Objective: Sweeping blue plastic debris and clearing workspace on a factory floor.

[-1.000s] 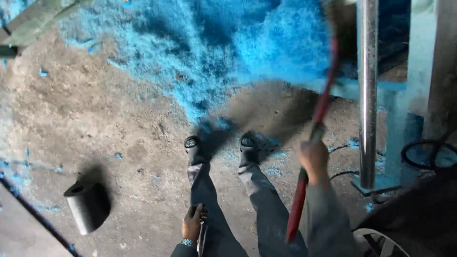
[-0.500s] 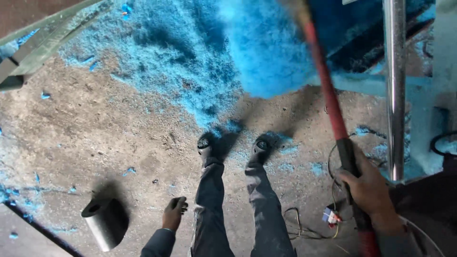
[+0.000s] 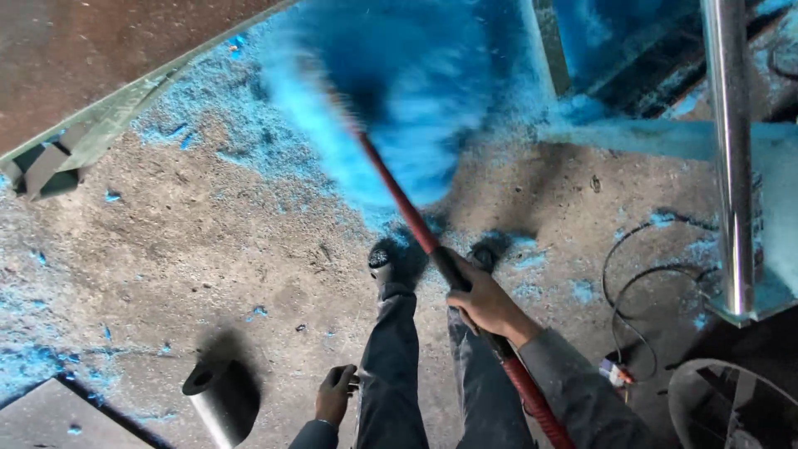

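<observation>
Gripping a red-handled broom (image 3: 399,195), right hand (image 3: 485,303) fingers closed, blurred blue head; left hand (image 3: 335,392) curled, empty.

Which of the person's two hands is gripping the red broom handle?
The right hand grips the red handle; the left hand hangs beside the leg, away from it.

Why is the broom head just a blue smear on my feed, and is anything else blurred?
Head view: motion blur smears the broom head into a blue streak; the red handle sharpens toward the right hand. The floor, the black cylinder with its shadow, and the left hand are sharp. The steel pole shows glare.
</observation>
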